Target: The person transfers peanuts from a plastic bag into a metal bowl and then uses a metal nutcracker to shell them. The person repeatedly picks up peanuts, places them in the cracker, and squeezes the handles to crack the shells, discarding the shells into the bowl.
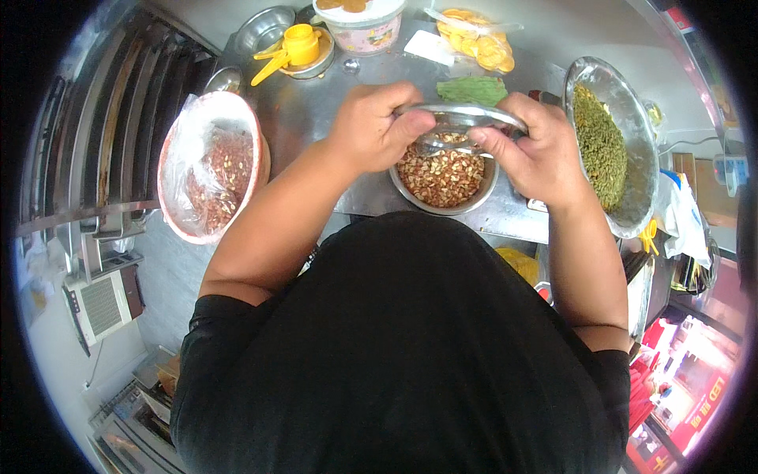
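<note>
Both hands grip a round metal dish or lid (459, 112) by opposite sides, tilted above a metal bowl. My left hand (379, 127) has its thumb on the near rim and its fingers behind. On the other side, my right hand (536, 145) pinches the rim between thumb and fingers. Beneath it, the metal bowl (491, 192) holds chopped nuts (444, 178). A green leafy piece (472, 90) lies on the steel table (364, 192) behind the dish. What the dish holds, if anything, cannot be told.
Left stands a plastic-lined tub (169, 172) of reddish nuts. At right is a large metal bowl (645, 178) with green seeds or grains. Along the back are a yellow measuring cup (300, 44), a white tub (361, 32), a spoon (351, 66), a white card (429, 47) and yellow rounds (491, 50).
</note>
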`<state>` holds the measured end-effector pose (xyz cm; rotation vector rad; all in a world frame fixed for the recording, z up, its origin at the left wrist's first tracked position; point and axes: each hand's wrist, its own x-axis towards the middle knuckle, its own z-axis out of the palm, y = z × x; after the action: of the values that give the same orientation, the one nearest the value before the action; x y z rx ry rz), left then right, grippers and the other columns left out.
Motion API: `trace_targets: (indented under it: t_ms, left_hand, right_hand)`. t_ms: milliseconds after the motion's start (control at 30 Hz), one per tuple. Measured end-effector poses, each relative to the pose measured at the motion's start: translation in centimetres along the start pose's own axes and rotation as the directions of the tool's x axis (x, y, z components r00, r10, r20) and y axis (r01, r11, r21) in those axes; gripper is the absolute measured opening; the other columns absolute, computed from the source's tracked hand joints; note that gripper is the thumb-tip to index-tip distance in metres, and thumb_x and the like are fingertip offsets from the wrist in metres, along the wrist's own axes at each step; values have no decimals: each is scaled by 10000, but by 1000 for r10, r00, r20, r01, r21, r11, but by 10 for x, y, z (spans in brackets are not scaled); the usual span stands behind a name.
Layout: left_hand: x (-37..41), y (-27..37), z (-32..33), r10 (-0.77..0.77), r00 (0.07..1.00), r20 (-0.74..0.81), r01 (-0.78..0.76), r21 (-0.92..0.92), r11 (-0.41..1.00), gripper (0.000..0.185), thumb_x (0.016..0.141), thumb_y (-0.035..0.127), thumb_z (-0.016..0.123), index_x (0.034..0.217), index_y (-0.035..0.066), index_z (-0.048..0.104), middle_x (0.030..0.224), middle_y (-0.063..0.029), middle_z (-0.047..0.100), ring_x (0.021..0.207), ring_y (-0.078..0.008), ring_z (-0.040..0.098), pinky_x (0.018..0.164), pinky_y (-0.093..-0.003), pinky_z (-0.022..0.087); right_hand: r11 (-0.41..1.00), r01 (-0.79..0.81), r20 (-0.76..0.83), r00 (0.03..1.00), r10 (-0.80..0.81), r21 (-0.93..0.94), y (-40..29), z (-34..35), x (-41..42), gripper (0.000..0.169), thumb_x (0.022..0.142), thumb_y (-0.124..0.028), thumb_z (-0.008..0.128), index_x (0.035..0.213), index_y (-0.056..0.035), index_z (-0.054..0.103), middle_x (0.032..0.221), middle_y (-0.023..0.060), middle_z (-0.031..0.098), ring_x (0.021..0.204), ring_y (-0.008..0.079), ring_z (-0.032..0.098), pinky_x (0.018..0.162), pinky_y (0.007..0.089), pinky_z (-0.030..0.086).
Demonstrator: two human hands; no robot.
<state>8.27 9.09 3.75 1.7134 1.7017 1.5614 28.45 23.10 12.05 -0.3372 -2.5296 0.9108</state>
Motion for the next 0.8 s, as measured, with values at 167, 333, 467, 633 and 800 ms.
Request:
trace_targets:
  t_ms: [167, 333, 467, 633, 800]
  left_hand:
    - [17, -20, 14, 4, 997, 81, -5, 12, 1000, 465, 955, 489, 657, 821, 45, 621, 649, -170, 577, 562, -323, 581, 531, -391, 452]
    - [26, 2, 4, 47, 998, 41, -45, -56, 997, 484, 952, 517, 646, 837, 48, 626, 677, -176, 594, 603, -350, 607, 545, -400, 463]
    - [24, -31, 26, 41, 996, 83, -42, 14, 999, 494, 951, 529, 642, 825, 51, 627, 641, -156, 585, 570, -328, 601, 532, -387, 457]
    - [35, -9, 12, 33, 994, 104, -27, -63, 998, 518, 1006, 515, 572, 857, 21, 625, 680, -45, 648, 627, -126, 619, 575, -285, 486]
    - [37, -25, 35, 6, 988, 155, -1, -31, 1000, 530, 998, 531, 575, 878, 18, 634, 700, -39, 658, 644, -119, 636, 591, -284, 506]
  right_hand:
    - [987, -100, -20, 994, 104, 128, 30, 8, -2, 264, 875, -249, 788, 837, -29, 648, 667, 132, 638, 571, 184, 567, 574, 336, 492]
    - [994, -79, -46, 996, 83, 71, 15, -2, -1, 257, 885, -230, 786, 834, -22, 643, 647, 105, 621, 583, 137, 557, 564, 324, 478]
    - [971, -159, -27, 986, 166, 177, 49, 10, -8, 262, 883, -227, 790, 837, -20, 635, 682, 112, 634, 590, 164, 558, 579, 332, 479]
    - [996, -85, -87, 992, 87, 28, 7, -16, -3, 264, 867, -244, 801, 845, -25, 656, 695, 125, 637, 593, 178, 570, 596, 335, 495]
    - [963, -203, -40, 976, 213, 180, 53, -3, -16, 242, 870, -220, 803, 868, -24, 661, 681, 97, 644, 598, 149, 571, 601, 327, 497]
